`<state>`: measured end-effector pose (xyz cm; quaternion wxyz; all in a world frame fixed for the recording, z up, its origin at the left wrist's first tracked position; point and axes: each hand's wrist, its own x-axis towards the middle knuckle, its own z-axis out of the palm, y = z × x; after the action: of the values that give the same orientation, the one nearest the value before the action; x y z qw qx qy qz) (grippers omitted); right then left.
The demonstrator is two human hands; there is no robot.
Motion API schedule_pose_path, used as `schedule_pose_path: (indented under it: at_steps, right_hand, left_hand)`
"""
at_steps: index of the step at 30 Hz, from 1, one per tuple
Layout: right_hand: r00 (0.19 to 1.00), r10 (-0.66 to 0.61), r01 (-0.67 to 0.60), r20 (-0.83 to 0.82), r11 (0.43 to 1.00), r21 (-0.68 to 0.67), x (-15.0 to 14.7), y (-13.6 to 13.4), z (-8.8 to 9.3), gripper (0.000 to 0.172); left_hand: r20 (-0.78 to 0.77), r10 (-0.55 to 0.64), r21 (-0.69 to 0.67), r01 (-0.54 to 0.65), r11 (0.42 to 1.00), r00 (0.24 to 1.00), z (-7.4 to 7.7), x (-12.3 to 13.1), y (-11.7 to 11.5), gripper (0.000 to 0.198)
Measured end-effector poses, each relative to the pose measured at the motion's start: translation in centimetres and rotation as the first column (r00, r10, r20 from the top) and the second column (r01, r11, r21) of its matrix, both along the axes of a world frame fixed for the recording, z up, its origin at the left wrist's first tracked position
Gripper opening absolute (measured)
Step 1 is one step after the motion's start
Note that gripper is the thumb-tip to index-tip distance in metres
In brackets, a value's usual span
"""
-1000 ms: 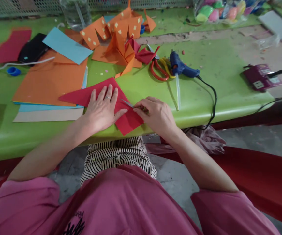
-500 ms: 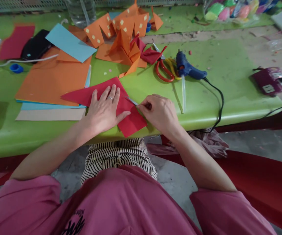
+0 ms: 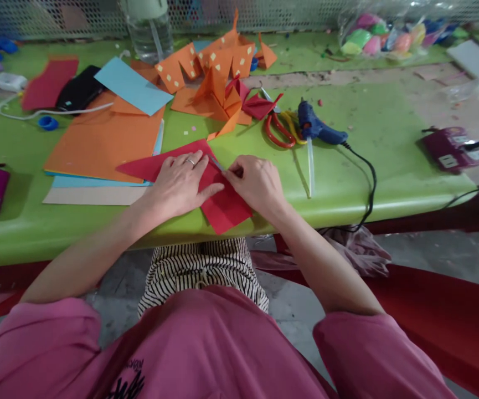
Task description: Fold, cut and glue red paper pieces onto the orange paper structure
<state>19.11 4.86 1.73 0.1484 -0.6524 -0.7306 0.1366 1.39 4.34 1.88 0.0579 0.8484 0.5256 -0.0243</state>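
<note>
A folded sheet of red paper (image 3: 226, 213) lies on the green table near its front edge, its pointed left end over a paper stack. My left hand (image 3: 179, 183) lies on this paper, fingers stretched and thumb spread out, a ring on one finger. My right hand (image 3: 258, 183) pinches a slim metal tool (image 3: 216, 162), whose tip rests on the red paper just right of my left fingertips. Its rear part is hidden in my grip, so I cannot tell its exact kind.
Left of my hands lies a stack of orange paper (image 3: 102, 149) and other coloured sheets. Folded orange paper shapes (image 3: 218, 100), red-handled scissors (image 3: 279, 131) and a blue glue gun (image 3: 320, 124) lie beyond. The glue gun's black cord (image 3: 372, 183) runs over the front edge.
My right hand has slid the metal tool up and left across the red paper, toward its top corner. My left fingers are slightly more bent. The whole view has shifted a little.
</note>
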Motion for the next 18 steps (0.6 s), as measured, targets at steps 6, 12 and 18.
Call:
schedule_pose_path:
  at_steps: [6,12,18]
  right_hand:
    - [0.999,-0.027,0.027,0.037,1.000,-0.014,0.6,0.2,0.2,0.018]
    - [0.999,-0.026,0.027,0.037,0.999,-0.023,0.5,0.8,0.3,0.017]
    - [0.999,-0.011,0.011,0.039,1.000,0.007,-0.5,2.2,-0.1,0.018]
  left_hand:
    - [-0.025,0.019,0.012,-0.018,1.000,1.000,-0.1,-0.5,0.6,0.079]
    - [-0.020,0.040,-0.022,-0.041,0.999,0.999,0.0,-0.4,0.9,0.087]
    - [0.015,0.094,-0.037,-0.093,0.995,0.995,-0.1,-0.4,1.2,0.095]
